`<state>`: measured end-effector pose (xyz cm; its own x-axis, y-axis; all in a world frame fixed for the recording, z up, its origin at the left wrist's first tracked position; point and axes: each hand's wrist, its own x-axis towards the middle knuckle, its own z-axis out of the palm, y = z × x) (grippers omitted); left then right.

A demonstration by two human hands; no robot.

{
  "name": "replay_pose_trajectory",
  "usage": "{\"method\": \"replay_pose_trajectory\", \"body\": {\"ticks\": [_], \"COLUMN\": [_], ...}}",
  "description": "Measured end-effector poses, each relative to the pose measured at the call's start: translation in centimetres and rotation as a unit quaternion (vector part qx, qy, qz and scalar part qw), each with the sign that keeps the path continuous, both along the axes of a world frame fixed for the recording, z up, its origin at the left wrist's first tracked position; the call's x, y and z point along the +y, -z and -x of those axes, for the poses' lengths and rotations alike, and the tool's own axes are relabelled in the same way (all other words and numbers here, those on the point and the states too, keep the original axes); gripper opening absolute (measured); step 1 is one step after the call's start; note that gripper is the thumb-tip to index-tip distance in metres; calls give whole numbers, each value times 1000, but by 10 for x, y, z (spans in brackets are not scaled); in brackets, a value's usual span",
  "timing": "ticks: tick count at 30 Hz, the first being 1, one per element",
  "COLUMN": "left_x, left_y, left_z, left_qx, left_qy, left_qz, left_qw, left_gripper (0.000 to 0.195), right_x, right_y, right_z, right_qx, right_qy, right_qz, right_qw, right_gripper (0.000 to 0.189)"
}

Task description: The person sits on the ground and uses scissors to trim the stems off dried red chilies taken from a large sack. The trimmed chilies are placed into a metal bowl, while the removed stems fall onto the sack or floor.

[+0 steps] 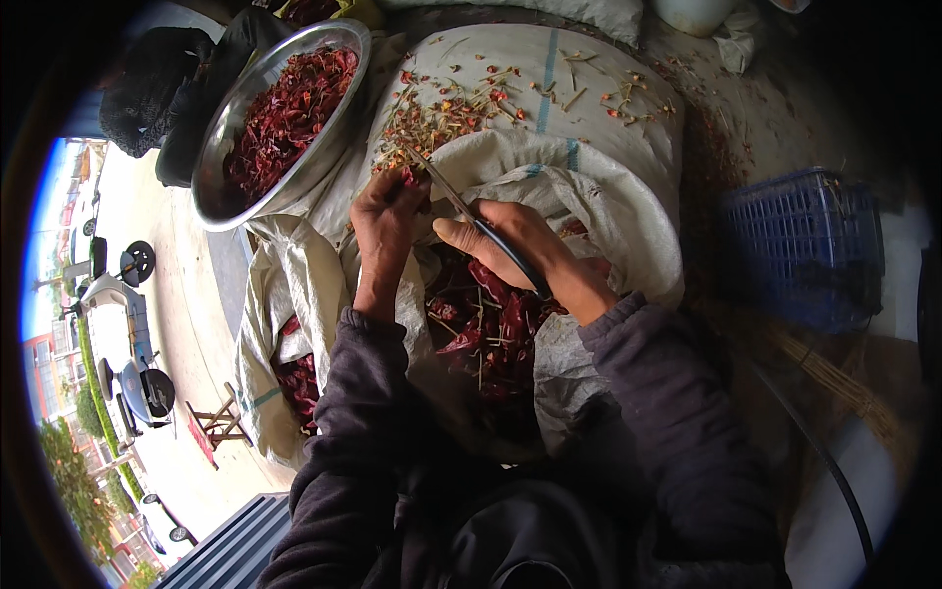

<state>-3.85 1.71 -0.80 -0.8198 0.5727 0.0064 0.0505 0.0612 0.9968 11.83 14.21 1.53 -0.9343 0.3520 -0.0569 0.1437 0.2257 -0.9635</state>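
Between the fingers of my left hand (388, 211) is a dried red chili (413, 177), mostly covered by the fingertips. My right hand (524, 237) grips a pair of scissors (508, 247) with black handles, its blades pointing up and left past the chili. Below both hands, an open white woven sack (633, 213) holds dried red chilies (478, 346), some with pale stems. Cut stems and chili caps (449, 118) lie scattered on a full white woven sack (611, 66) just beyond my hands.
A metal basin (283, 210) of dried chilies stands at the upper left. Left of my forearm is another open sack (272, 412) with chilies. At right are a blue plastic basket (806, 250) and a straw broom (831, 375). Outside, a folding stool (213, 427) and a scooter (121, 339) stand.
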Motion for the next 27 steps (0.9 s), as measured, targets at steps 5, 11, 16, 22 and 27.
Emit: {"method": "replay_pose_trajectory", "body": {"ticks": [5, 11, 16, 22, 27], "left_x": [-1, -1, 1, -11, -11], "left_y": [-7, -19, -17, 3, 10], "left_z": [0, -5, -8, -11, -3], "left_qx": [-60, -128, -203, -243, -190], "left_qy": [6, 14, 29, 61, 67], "left_qz": [-39, -74, -141, -75, 38], "left_qw": [997, 989, 969, 965, 979], "left_gripper": [8, 11, 7, 5, 14], "right_x": [-4, -6, -14, 48, 96], "right_y": [-7, -9, -1, -58, -50], "right_z": [-2, -7, -8, -8, -24], "right_qx": [-37, -10, 27, 249, 233], "right_qy": [-78, -117, -129, -156, 144], "right_qz": [338, 437, 512, 525, 398], "right_qw": [937, 892, 849, 799, 876], "right_gripper": [52, 51, 51, 65, 66]}}
